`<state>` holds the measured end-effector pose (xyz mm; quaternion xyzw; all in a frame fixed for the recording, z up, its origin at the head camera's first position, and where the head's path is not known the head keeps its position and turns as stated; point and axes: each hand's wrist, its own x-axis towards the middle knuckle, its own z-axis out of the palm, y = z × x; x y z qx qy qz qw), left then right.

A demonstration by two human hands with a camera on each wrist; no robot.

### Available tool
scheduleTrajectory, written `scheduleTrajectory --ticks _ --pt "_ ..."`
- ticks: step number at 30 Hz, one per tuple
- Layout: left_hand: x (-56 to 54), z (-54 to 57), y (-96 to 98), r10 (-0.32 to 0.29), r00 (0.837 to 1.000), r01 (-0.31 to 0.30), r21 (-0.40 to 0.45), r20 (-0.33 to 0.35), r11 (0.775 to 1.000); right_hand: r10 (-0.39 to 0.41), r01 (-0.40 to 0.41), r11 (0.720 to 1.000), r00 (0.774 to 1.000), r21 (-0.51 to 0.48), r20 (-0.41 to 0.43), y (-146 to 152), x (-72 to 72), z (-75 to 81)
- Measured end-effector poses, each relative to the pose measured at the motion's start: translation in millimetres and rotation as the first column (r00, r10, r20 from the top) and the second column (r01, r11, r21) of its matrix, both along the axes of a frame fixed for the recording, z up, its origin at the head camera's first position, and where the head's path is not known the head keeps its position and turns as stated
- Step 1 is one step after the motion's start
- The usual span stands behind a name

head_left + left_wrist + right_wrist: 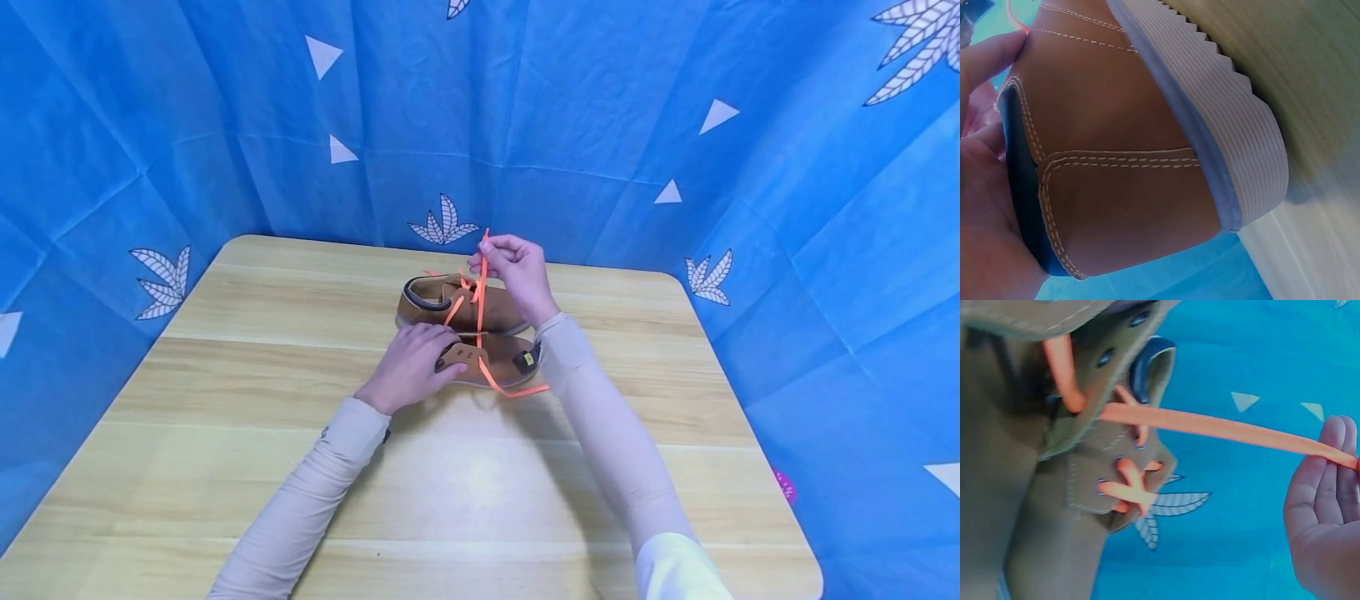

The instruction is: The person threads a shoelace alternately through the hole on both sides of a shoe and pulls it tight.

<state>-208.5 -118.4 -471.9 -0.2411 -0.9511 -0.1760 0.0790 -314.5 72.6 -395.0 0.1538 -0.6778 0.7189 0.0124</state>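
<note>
Two brown shoes lie side by side on the table, toes to the right. My left hand (412,367) grips the nearer shoe (504,354) around its ankle opening; the left wrist view shows its stitched heel (1122,206) and pale ridged sole (1235,125). An orange shoelace (482,312) runs up from the nearer shoe's eyelets. High above the shoes, my right hand (517,271) pinches that lace near its end. In the right wrist view the lace (1222,428) stretches taut from an eyelet flap to the fingers. The lace's other end (517,394) lies loose on the near side.
Just behind stands the farther shoe (502,308), its orange lace (1132,487) crossed through the eyelets. A black-and-yellow patch (527,360) shows at the nearer shoe's toe. The wooden table (225,467) ends at a blue patterned curtain (570,108).
</note>
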Motion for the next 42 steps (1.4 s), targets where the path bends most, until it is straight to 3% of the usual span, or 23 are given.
scheduleTrajectory --ticks 13,16,18,21,24,27,31,37,42 --pt "1.0 -1.3 0.8 -0.003 1.0 0.004 0.033 -0.017 0.999 -0.003 -0.006 0.998 0.992 -0.067 -0.127 -7 9.5 26.4" --pt "3.2 1.0 5.2 -0.031 0.996 0.037 0.068 -0.082 0.997 0.023 -0.028 0.999 0.99 -0.035 -0.14 -9 13.3 28.7" --pt "6.5 2.4 11.6 -0.07 0.986 0.08 0.059 -0.154 0.995 0.04 -0.042 0.999 0.988 -0.013 -0.148 -10 15.6 28.8" --pt "10.7 -0.7 23.7 -0.137 0.955 0.131 -0.041 -0.263 0.991 0.058 -0.058 0.998 0.985 0.004 -0.16 -11 17.6 28.7" --pt "12.7 -7.1 33.7 -0.181 0.934 0.139 -0.153 -0.309 0.978 0.083 -0.081 0.997 0.985 0.018 -0.155 -9 17.3 30.7" --pt "13.6 -9.8 39.6 -0.206 0.915 0.139 -0.21 -0.347 0.968 0.103 -0.099 0.994 0.984 0.036 -0.143 -4 14.2 34.4" --pt "18.5 -7.1 45.4 -0.248 0.897 0.153 -0.27 -0.367 0.951 0.094 -0.09 0.995 0.987 0.038 -0.127 7 8.3 39.2" --pt "32.0 -4.9 51.9 -0.319 0.887 0.202 -0.343 -0.333 0.918 0.093 -0.092 0.996 0.993 0.018 -0.073 15 5.6 41.3" --pt "36.7 -4.3 59.2 -0.369 0.877 0.256 -0.351 -0.307 0.901 0.093 -0.095 0.995 0.992 -0.019 -0.082 16 4.2 50.9"
